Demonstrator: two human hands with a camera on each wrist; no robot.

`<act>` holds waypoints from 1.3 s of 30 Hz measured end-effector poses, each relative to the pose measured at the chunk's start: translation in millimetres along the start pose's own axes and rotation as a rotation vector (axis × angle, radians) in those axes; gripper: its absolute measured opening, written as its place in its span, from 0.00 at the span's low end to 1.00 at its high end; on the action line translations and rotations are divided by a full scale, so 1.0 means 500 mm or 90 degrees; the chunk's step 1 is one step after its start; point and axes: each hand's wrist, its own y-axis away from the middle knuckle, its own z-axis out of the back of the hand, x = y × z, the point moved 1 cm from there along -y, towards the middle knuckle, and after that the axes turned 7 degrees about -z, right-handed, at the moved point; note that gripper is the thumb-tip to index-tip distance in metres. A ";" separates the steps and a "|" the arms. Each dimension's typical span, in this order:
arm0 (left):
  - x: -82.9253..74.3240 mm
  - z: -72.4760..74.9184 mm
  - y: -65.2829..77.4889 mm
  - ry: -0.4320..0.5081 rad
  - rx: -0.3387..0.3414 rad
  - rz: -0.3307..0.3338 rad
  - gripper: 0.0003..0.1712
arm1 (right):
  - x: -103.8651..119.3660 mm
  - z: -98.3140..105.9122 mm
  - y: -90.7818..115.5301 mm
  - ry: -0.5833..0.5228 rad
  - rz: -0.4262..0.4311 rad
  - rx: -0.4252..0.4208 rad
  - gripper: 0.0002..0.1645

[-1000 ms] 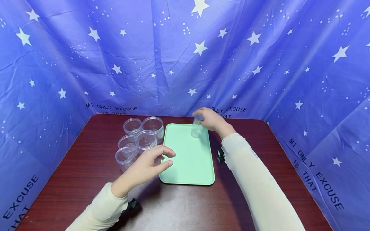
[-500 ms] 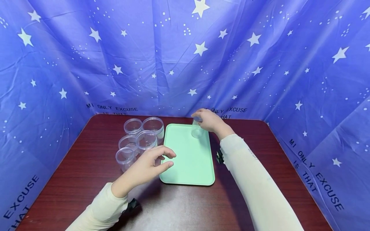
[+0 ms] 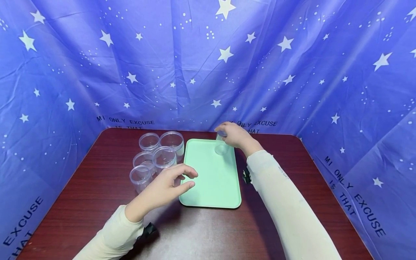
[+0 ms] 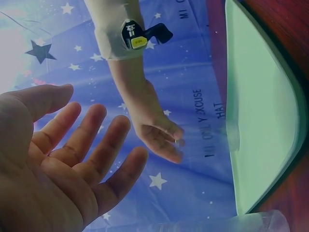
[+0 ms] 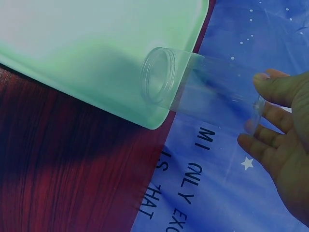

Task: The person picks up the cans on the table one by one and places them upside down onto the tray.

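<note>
My right hand (image 3: 238,135) grips a clear plastic jar (image 3: 221,147) by its upper end, over the far right corner of the pale green tray (image 3: 211,180). In the right wrist view, the jar (image 5: 207,87) has its threaded mouth down at the tray and its base between thumb and fingers. Whether the mouth touches the tray, I cannot tell. My left hand (image 3: 167,186) hovers over the tray's left edge, holding nothing; its fingers are spread and slightly bent in the left wrist view. Several clear jars (image 3: 164,157) cluster just left of the tray, partly hidden by that hand.
A dark red wood-grain table (image 3: 94,195) carries everything. Blue curtain (image 3: 195,72) with white stars hangs around its back and sides, close behind the right hand. A dark wrist device (image 3: 247,175) is strapped at the right sleeve.
Almost nothing moves. My right hand shifts very slightly left with the jar; the left hand, tray and other jars keep their places.
</note>
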 end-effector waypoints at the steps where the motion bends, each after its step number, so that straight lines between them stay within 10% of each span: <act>1: -0.001 0.001 0.000 -0.003 0.000 -0.001 0.12 | 0.000 0.000 0.000 -0.002 0.000 0.001 0.26; 39: -0.004 0.007 0.002 -0.023 0.003 -0.011 0.14 | 0.000 0.024 0.019 -0.005 -0.002 -0.021 0.33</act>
